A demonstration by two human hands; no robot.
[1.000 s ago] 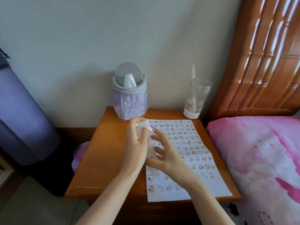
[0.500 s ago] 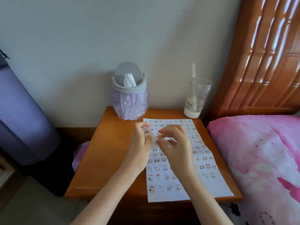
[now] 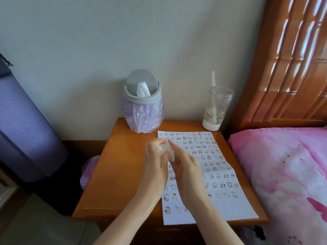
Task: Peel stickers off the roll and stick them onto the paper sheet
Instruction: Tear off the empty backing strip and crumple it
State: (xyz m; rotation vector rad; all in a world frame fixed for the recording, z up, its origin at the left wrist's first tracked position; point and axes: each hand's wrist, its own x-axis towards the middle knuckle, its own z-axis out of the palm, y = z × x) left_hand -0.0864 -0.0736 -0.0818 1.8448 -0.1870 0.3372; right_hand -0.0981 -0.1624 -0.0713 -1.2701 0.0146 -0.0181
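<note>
A white paper sheet covered with several rows of small cartoon stickers lies on the right half of a wooden bedside table. Both hands hover together over the sheet's left part. My left hand grips a crumpled white strip of the sticker roll between thumb and fingers. My right hand pinches the same strip from the right, its fingertips meeting the left hand's. The strip is mostly hidden between the two hands.
A small grey swing-lid bin with a purple liner stands at the table's back edge. A clear cup with a straw stands at the back right. A pink bed borders the table on the right, a purple mat on the left.
The hands came apart briefly, the right hand rising beside the left, then closed together again around the white strip. They sit slightly lower and nearer me than half a second ago.
</note>
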